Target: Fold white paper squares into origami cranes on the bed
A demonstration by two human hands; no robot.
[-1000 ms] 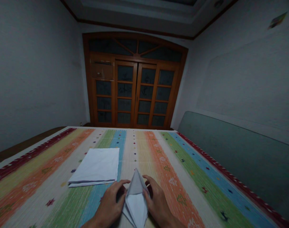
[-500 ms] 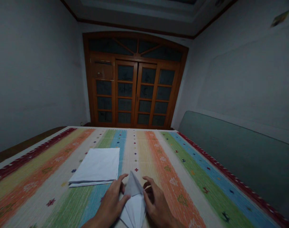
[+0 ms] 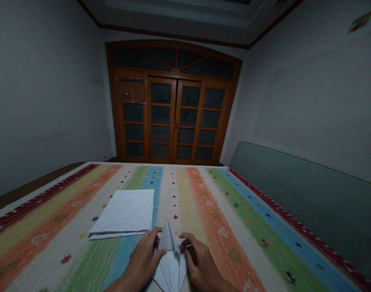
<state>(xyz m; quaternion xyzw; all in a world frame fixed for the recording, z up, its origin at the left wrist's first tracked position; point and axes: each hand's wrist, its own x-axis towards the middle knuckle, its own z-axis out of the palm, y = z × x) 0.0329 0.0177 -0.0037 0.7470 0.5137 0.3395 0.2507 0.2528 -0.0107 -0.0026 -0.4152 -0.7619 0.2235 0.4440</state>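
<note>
Here's the folded white paper (image 3: 170,259) at bottom centre, drawn up to a narrow peak with its tip leaning slightly left! The left hand (image 3: 141,261) clasps its left flank, the right hand (image 3: 200,261) presses in from the other side, and that right hand has closed in tighter since half a second ago. Just beside them, left of centre, a stack of white sheets (image 3: 123,213) lies on the striped woven cloth (image 3: 258,231). Far off, top centre, stand glazed wooden doors (image 3: 173,117).
</note>
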